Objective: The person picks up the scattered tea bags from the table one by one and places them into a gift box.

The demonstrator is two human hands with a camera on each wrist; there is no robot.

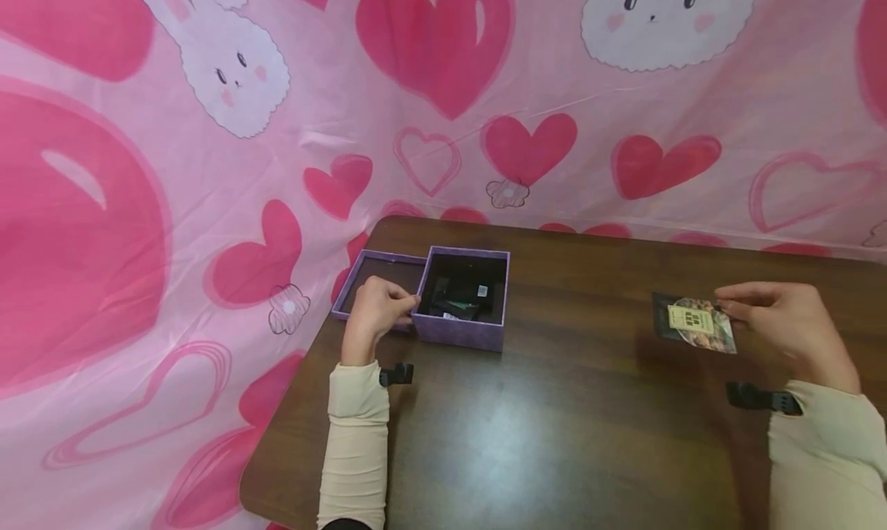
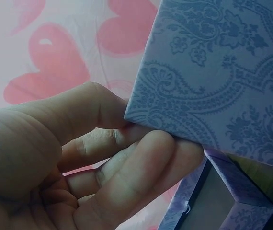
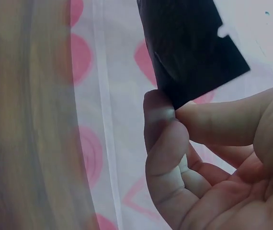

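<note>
My left hand is at the near left corner of a purple patterned box. In the left wrist view, thumb and curled fingers grip the corner of this box. Dark packets, one with a white label, lie inside it. Off to the right, my right hand pinches one edge of a small flat sachet, held above the table. Its front is black with a yellow label and a food picture. The right wrist view shows the plain black sachet between thumb and fingers.
The purple box lid lies upturned left of the box, partly behind my left hand. Beneath everything is a brown wooden table. A pink cloth with hearts and rabbits hangs along its back and left sides.
</note>
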